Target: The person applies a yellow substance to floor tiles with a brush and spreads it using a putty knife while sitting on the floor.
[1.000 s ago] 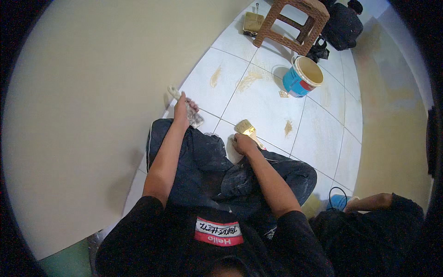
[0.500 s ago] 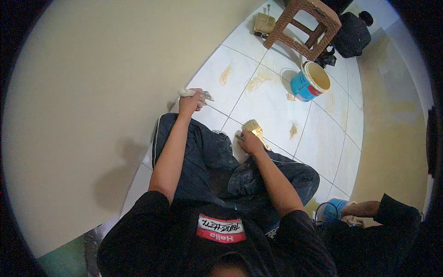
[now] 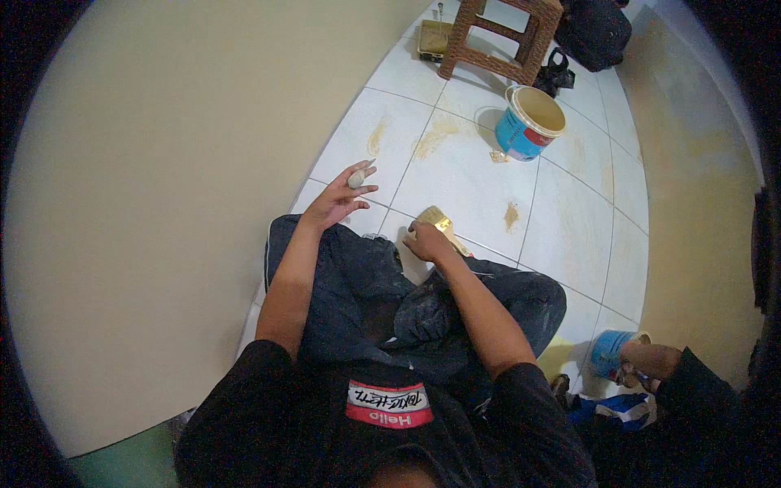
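My left hand is above the floor near the wall, palm partly turned up and some fingers stretched out. Caught between its fingers is a small scraper with a whitish handle, seen nearly end-on. In front of my crossed legs, my right hand is closed around a wide paintbrush. Pale bristles point forward and left, while the handle runs back under the hand, partly hidden. My fingers cover part of the grip.
White floor tiles bear tan smears. Ahead right stands a blue paint bucket, with a brown stool and paint tray beyond. A beige wall is on my left. Another person's arm reaches a second bucket at right.
My left hand has turned from a fist around the scraper to a looser hold with fingers spread. The right hand and paintbrush moved slightly left. The view has shifted a little.
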A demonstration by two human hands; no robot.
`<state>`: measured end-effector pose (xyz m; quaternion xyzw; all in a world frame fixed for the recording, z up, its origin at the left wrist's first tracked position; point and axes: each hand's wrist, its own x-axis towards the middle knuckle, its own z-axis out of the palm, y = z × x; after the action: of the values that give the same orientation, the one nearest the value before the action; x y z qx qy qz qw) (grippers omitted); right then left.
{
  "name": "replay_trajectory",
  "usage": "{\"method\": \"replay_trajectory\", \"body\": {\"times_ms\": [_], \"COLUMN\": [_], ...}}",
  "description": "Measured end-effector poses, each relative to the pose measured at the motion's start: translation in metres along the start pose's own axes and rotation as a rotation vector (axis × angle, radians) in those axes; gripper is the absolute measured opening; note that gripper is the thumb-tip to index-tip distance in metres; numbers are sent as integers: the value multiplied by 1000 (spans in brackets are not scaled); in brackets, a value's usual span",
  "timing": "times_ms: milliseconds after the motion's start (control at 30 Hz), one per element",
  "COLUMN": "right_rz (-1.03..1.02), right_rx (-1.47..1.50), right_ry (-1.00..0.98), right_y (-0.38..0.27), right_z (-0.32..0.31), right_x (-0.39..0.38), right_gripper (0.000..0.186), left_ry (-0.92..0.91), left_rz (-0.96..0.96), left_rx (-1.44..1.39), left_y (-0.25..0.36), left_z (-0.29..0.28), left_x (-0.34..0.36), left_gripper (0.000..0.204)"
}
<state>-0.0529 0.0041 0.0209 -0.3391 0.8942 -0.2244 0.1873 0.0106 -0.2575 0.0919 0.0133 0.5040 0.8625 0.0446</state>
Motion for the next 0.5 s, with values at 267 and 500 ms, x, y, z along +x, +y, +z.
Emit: {"method": "replay_trajectory", "body": {"times_ms": [267, 500], "right_rz": [26, 20], "right_rx": [-10, -72], "right_ry": [-45, -185], "right_y": [-1, -7], "right_z": [-5, -7], "right_x": [5, 2], "right_gripper": [37, 42], "left_ry": [247, 486], "left_rz": [-301, -392], "left_rx": [55, 539], "left_y": [-37, -78], "left_z": [-31, -57], "left_x": [18, 40], "left_gripper": [60, 64]}}
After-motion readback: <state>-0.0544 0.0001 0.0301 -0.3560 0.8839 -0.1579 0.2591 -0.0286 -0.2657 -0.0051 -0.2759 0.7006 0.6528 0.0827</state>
